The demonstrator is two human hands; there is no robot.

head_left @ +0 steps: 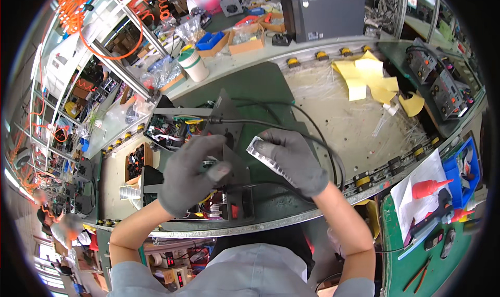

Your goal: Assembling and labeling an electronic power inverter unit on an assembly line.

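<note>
My right hand (292, 156), in a grey glove, grips a silvery strip (266, 159) with a ridged edge between thumb and fingers. My left hand (190, 176), also gloved in grey, is over an opened electronic device, thumb and fingers apart. A small round metallic part shows in the gap between them; I cannot tell whether it belongs to the device. The device's dark metal panel (237, 164) stands beside my left fingers. Wires and circuit parts (169, 131) fill the casing, partly hidden by that hand. A black cable (260, 122) runs from the panel across the green mat (278, 200).
Yellow paper sheets (364, 76) lie on the conveyor bed at the right. Finished-looking devices (448, 94) stand beyond them. A white cup (193, 65) and cardboard trays (246, 43) occupy the far ledge. A side table holds a red bottle (428, 188) and pliers (418, 276).
</note>
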